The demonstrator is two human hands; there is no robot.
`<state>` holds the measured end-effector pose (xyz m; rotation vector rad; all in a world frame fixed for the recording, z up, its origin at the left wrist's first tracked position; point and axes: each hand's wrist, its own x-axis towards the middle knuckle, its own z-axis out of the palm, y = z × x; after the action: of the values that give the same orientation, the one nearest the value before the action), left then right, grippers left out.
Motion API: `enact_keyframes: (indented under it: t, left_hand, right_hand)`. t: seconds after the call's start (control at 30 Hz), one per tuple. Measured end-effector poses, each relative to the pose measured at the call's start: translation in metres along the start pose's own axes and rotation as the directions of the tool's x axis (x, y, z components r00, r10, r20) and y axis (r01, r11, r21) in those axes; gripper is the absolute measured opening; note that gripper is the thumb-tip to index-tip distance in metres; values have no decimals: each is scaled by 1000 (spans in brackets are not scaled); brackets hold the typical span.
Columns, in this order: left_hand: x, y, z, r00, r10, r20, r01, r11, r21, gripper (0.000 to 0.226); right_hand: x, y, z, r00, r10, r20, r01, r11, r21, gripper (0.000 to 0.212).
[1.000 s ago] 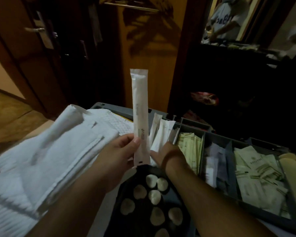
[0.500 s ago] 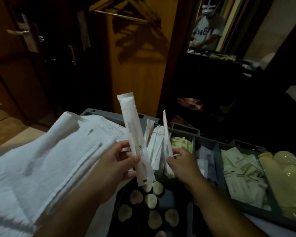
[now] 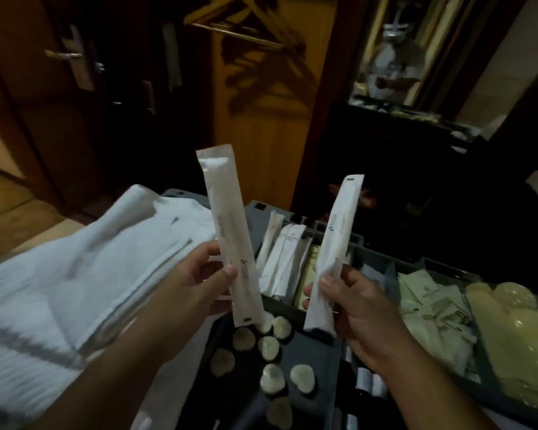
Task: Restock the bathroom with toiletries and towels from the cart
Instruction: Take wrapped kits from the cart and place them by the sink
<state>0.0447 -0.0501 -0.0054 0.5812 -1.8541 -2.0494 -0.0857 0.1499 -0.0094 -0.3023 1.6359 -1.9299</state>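
White film sachets, long and narrow, stand nearly upright above the cart tray (image 3: 357, 243). The left hand (image 3: 187, 283) pinches the left sachet (image 3: 227, 231) low down, and the right hand (image 3: 361, 308) grips the right sachet (image 3: 333, 252) likewise. Both look light, fairly stiff and slick, so a firm pinch across the lower width should suit.

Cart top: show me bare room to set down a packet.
Only the dark grey tray shows bare floor, between the round pale discs and the right hand. The grey divider compartments are packed with sachets; folded white towels cover the left.
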Motion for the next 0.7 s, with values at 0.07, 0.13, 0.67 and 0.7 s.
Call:
enact_keyframes:
  t: [0.07, 0.13, 0.67, 0.7]
  left_hand:
    - [-26, 0, -6, 997, 22, -78, -26, 999, -47, 24]
    - [-55, -3, -14, 986, 29, -164, -42, 996, -80, 31]
    - [-310, -23, -53, 866, 5, -499, -86, 986, -140, 47]
    - [-325, -25, -56, 862, 12, -507, -98, 985, -143, 41]
  right_hand:
    - [0, -1, 13, 994, -5, 113, 10, 999, -44, 23]
    - [0, 6, 24, 976, -29, 217, 55, 992, -117, 31]
    - [-120, 70, 146, 560, 116, 820, -46, 993, -110, 40]
    - [-130, 72, 150, 543, 121, 831, -38, 992, -120, 33]
